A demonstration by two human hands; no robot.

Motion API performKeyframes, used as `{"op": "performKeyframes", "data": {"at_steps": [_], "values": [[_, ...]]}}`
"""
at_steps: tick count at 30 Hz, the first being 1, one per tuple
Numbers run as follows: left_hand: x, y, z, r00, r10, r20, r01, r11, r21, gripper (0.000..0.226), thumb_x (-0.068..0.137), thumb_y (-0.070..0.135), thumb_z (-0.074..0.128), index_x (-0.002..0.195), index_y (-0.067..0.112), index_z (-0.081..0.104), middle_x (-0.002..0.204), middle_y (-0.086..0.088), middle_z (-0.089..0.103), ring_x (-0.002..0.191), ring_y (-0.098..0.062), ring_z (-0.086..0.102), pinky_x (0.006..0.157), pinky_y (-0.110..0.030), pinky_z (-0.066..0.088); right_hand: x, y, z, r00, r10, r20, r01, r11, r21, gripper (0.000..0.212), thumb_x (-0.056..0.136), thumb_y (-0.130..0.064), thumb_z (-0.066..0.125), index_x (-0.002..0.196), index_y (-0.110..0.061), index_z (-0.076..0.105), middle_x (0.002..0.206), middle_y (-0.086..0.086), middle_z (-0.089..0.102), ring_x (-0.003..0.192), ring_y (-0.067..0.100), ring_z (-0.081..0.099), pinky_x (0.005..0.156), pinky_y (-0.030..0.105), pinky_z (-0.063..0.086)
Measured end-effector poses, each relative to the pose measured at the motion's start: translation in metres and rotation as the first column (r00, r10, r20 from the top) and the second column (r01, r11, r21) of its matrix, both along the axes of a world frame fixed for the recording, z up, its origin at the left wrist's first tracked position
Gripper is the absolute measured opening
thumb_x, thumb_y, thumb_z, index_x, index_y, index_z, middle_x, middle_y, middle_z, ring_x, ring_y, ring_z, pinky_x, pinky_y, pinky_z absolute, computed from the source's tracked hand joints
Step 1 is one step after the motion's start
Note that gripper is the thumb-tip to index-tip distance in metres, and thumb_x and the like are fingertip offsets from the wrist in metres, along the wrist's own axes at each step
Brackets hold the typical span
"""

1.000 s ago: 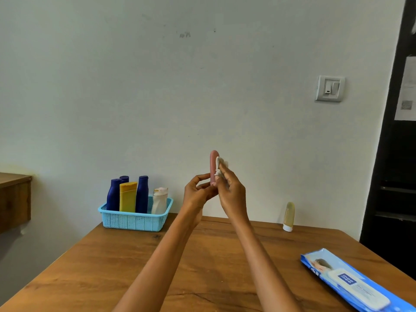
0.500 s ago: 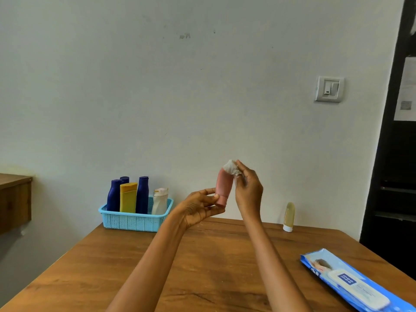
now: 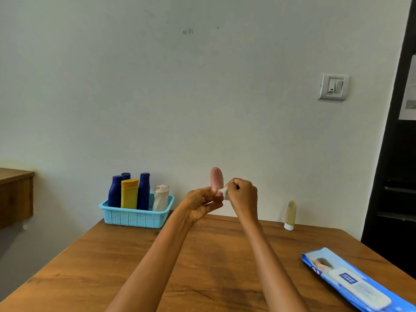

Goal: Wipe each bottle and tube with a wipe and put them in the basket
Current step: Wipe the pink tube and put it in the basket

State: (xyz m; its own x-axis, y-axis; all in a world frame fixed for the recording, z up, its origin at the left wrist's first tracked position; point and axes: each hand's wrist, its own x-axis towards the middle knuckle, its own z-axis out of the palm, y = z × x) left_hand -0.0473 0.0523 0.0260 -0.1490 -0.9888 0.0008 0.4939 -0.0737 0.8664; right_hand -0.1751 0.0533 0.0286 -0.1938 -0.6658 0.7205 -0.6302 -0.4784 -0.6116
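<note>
A pink tube [image 3: 216, 179] stands upright in the air above the table, held at its lower end by my left hand [image 3: 201, 204]. My right hand [image 3: 243, 195] is closed on a small white wipe [image 3: 223, 192] pressed against the tube's lower part. At the back left, a light blue basket [image 3: 135, 216] holds dark blue bottles [image 3: 143, 191], a yellow tube [image 3: 129, 193] and a white bottle [image 3: 161, 198]. A pale yellow tube [image 3: 290, 215] stands cap-down near the wall on the right.
A blue pack of wipes [image 3: 353, 283] lies at the right front of the wooden table [image 3: 213, 255]. A wooden shelf [image 3: 15, 194] juts out at the left. A dark cabinet [image 3: 396, 176] stands at the right, past the table's edge.
My right hand slid the wipe from the tube's top down to its lower part. The tube went from tilted back to upright and both hands sit slightly lower.
</note>
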Motion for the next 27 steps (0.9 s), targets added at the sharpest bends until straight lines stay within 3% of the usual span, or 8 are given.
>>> {"op": "performKeyframes", "data": {"at_steps": [3, 6, 8, 15, 18, 22, 24, 27], "values": [[-0.001, 0.001, 0.000, 0.996, -0.055, 0.066, 0.055, 0.998, 0.007, 0.023, 0.087, -0.005, 0.055, 0.110, -0.007, 0.055, 0.101, -0.023, 0.059, 0.086, -0.029, 0.062, 0.076, -0.044, 0.051, -0.005, 0.002, 0.005, 0.984, 0.073, 0.164, -0.058, 0.994, -0.094, 0.026, 0.094, -0.003, 0.044, 0.107, -0.006, 0.066, 0.108, 0.009, 0.066, 0.084, 0.013, 0.060, 0.065, 0.006, 0.044], [-0.005, 0.004, -0.003, 0.985, -0.111, 0.136, 0.112, 0.994, 0.001, 0.019, 0.086, -0.007, 0.055, 0.104, -0.004, 0.060, 0.098, -0.021, 0.062, 0.086, -0.029, 0.064, 0.074, -0.039, 0.054, -0.009, 0.000, 0.007, 0.993, 0.114, 0.027, -0.111, 0.989, -0.095, 0.041, 0.096, -0.001, 0.039, 0.132, -0.015, 0.052, 0.134, 0.005, 0.051, 0.120, 0.017, 0.050, 0.094, 0.022, 0.046], [-0.009, 0.006, -0.001, 0.978, -0.121, 0.168, 0.128, 0.991, -0.034, 0.014, 0.086, -0.007, 0.057, 0.097, -0.001, 0.063, 0.091, -0.020, 0.065, 0.082, -0.027, 0.066, 0.070, -0.037, 0.057, -0.010, -0.001, 0.007, 0.988, 0.108, -0.107, -0.114, 0.992, -0.048, 0.044, 0.097, -0.003, 0.039, 0.136, -0.020, 0.049, 0.140, 0.004, 0.047, 0.127, 0.019, 0.045, 0.101, 0.027, 0.044], [-0.012, 0.001, -0.001, 0.997, 0.028, 0.074, -0.023, 0.997, -0.068, 0.011, 0.085, -0.011, 0.056, 0.090, -0.003, 0.063, 0.081, -0.018, 0.064, 0.072, -0.025, 0.062, 0.068, -0.040, 0.059, 0.005, 0.001, -0.001, 0.942, 0.039, -0.332, -0.066, 0.995, -0.068, 0.030, 0.096, -0.013, 0.047, 0.120, -0.018, 0.064, 0.115, 0.006, 0.064, 0.103, 0.016, 0.056, 0.080, 0.015, 0.040], [-0.010, 0.000, -0.005, 0.995, 0.082, 0.052, -0.080, 0.996, -0.047, 0.011, 0.083, -0.011, 0.058, 0.089, -0.002, 0.060, 0.080, -0.018, 0.063, 0.071, -0.024, 0.062, 0.076, -0.042, 0.056, 0.005, -0.002, 0.000, 0.953, 0.016, -0.303, -0.025, 0.999, -0.026, 0.022, 0.094, -0.010, 0.050, 0.101, -0.009, 0.071, 0.102, 0.007, 0.067, 0.090, 0.016, 0.062, 0.072, 0.013, 0.042], [-0.009, 0.004, -0.006, 0.998, 0.035, 0.044, -0.035, 0.999, -0.008, 0.012, 0.084, -0.011, 0.055, 0.091, -0.003, 0.060, 0.082, -0.020, 0.065, 0.078, -0.028, 0.064, 0.069, -0.038, 0.055, -0.002, -0.003, 0.001, 0.992, -0.001, -0.124, 0.000, 1.000, -0.006, 0.022, 0.091, -0.005, 0.049, 0.089, -0.005, 0.071, 0.095, 0.009, 0.069, 0.078, 0.012, 0.058, 0.059, 0.002, 0.035], [-0.008, 0.006, -0.002, 1.000, -0.005, 0.027, 0.005, 1.000, 0.013, 0.015, 0.086, -0.008, 0.054, 0.100, -0.005, 0.057, 0.091, -0.023, 0.061, 0.083, -0.030, 0.062, 0.070, -0.040, 0.053, -0.007, -0.003, 0.003, 0.999, 0.026, 0.036, -0.024, 0.998, -0.054, 0.021, 0.092, -0.004, 0.048, 0.095, -0.004, 0.069, 0.100, 0.011, 0.067, 0.083, 0.014, 0.059, 0.059, 0.002, 0.037], [-0.010, 0.009, 0.003, 0.998, -0.066, 0.019, 0.065, 0.997, 0.034, 0.012, 0.087, -0.007, 0.053, 0.098, -0.003, 0.057, 0.096, -0.023, 0.056, 0.086, -0.031, 0.059, 0.074, -0.043, 0.050, -0.014, -0.004, 0.006, 0.987, 0.136, 0.088, -0.131, 0.989, -0.065, 0.030, 0.095, -0.002, 0.046, 0.121, -0.008, 0.060, 0.126, 0.008, 0.058, 0.114, 0.020, 0.055, 0.084, 0.013, 0.043]]}}
